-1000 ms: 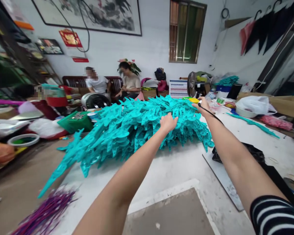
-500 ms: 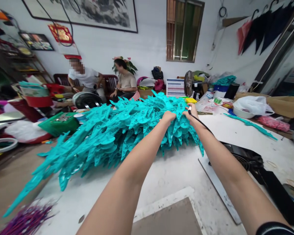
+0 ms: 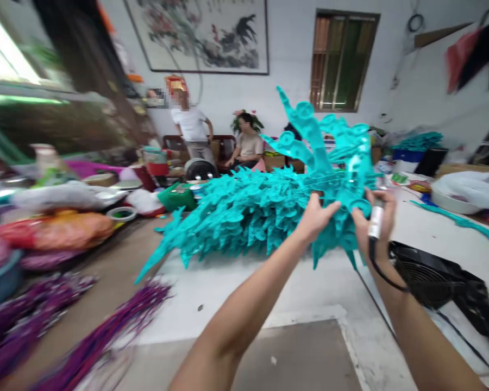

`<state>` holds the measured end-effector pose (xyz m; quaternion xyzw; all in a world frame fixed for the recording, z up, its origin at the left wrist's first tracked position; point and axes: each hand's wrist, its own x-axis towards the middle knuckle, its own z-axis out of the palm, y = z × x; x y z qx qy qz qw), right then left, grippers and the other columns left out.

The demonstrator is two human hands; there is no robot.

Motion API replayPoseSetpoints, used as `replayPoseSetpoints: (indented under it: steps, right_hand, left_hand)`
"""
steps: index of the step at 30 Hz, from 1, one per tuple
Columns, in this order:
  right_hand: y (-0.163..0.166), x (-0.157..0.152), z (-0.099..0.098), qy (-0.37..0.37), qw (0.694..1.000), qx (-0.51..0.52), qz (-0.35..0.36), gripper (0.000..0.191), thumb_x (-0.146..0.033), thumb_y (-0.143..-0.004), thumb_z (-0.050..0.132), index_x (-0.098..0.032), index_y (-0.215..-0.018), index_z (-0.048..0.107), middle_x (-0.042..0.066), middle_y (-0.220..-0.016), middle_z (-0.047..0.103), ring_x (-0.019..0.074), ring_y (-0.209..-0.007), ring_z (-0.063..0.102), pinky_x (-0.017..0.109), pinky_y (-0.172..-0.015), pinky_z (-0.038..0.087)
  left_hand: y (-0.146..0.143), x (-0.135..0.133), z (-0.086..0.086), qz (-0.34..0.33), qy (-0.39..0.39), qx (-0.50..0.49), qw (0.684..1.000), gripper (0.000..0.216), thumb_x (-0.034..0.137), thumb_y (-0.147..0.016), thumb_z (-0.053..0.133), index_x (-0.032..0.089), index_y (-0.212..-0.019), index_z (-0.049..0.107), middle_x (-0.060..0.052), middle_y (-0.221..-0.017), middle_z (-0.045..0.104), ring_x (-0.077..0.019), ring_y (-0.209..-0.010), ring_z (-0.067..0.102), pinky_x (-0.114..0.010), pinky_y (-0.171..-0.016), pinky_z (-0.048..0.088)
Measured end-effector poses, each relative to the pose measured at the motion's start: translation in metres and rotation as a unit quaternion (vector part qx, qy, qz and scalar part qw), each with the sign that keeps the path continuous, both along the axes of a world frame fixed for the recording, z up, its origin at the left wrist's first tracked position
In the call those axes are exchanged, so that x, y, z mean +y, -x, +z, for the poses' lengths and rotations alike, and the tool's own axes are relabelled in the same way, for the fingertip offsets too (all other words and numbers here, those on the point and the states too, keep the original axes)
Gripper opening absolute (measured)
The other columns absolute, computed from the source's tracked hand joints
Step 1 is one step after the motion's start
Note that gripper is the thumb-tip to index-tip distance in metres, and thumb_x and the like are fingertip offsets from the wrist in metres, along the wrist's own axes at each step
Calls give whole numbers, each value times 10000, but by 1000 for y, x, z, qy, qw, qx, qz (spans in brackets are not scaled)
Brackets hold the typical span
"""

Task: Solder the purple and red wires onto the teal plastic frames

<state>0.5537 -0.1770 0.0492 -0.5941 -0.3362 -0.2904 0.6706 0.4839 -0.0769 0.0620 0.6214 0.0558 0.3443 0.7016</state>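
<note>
Above the right end of a heaped pile of turquoise plastic pieces (image 3: 236, 212), my two hands hold up a bunch of the same pieces (image 3: 309, 127). These are long and pointed, with round discs along them. My left hand (image 3: 318, 218) is closed on the bunch's lower left side, its thumb pointing right. On the lower right side, my right hand (image 3: 377, 217) grips it too. A small white cylinder (image 3: 375, 220) with a black cable lies along the right hand, the cable running down the forearm. The fingertips behind the pieces are hidden.
A black fan-like device (image 3: 436, 282) lies at right on the white table (image 3: 228, 293). Purple cords (image 3: 118, 320) lie at left front, near bagged items (image 3: 65, 228). One loose turquoise piece (image 3: 460, 220) is at right. Two people (image 3: 193, 130) are at the back.
Both hands have lifted a bunch of turquoise pieces up from the pile. The view has turned left, showing more bags and cords. One person at the back has stood up.
</note>
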Motion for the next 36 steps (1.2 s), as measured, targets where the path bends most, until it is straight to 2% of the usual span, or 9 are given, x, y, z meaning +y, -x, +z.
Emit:
replayPoseSetpoints:
  steps: [4,8,10,15,21,26,30,33,36]
  right_hand:
    - [63,-61,7,-5,1000,0,-15,387,-264,-708,674,-306,-1072,550,83,-1201,606,296,-1159,642,509,-1036,501]
    - [109,-99,-10,14,999,-32,-29,366,-290,-725,695,-317,-1062,556,79,-1160,609,301,-1123,662,518,-984,538]
    - [128,-107,-30,40,999,-25,-13,338,-294,-741,671,-288,-1054,540,80,-1147,627,280,-1098,677,493,-945,558]
    - [179,-126,-95,137,981,77,113,330,-264,-807,589,-292,-1123,496,70,-1262,667,230,-1143,668,420,-892,577]
    - [236,-167,-160,195,942,223,157,337,-272,-806,591,-264,-1139,538,87,-1279,673,234,-1170,656,417,-972,537]
    - [247,-195,-195,232,913,299,150,379,-286,-763,612,-248,-1134,547,92,-1184,702,235,-1095,683,368,-894,558]
    - [249,-193,-199,231,904,325,157,360,-276,-763,602,-261,-1117,532,66,-1141,702,210,-1057,688,341,-870,564]
    - [248,-188,-185,216,908,324,157,363,-292,-770,613,-258,-1119,522,74,-1158,692,211,-1056,679,352,-876,562]
    - [237,-193,-169,192,913,332,142,381,-307,-769,620,-254,-1129,508,79,-1130,700,208,-975,692,357,-834,571]
  left_hand:
    - [55,-54,-2,-38,-16,-62,997,457,300,-830,703,187,-1212,478,-158,-1303,640,-293,-1186,634,-403,-971,521]
    - [107,-99,-22,-8,4,-65,998,474,360,-810,738,199,-1177,485,-155,-1304,637,-291,-1205,626,-411,-1018,498]
    - [134,-114,-40,32,25,-48,998,453,377,-802,747,201,-1137,499,-147,-1307,636,-282,-1217,616,-406,-1041,483]
    - [204,-142,-95,105,116,74,985,519,456,-761,781,222,-1117,485,-111,-1210,690,-262,-1113,672,-388,-969,524]
    - [279,-164,-143,100,174,207,958,564,608,-735,741,203,-1069,536,-110,-1164,705,-276,-1108,669,-368,-945,529]
    - [301,-164,-177,65,188,289,937,566,647,-698,736,193,-969,535,-53,-932,685,-244,-925,680,-347,-818,551]
    - [292,-154,-183,12,161,316,935,516,625,-683,722,209,-887,494,14,-751,614,-202,-734,649,-339,-705,551]
    - [292,-140,-171,57,74,325,941,427,568,-692,698,215,-831,503,7,-746,619,-208,-759,650,-341,-726,553]
    - [316,-125,-160,125,6,343,931,375,542,-711,667,214,-852,553,-52,-886,695,-256,-927,678,-375,-836,559]
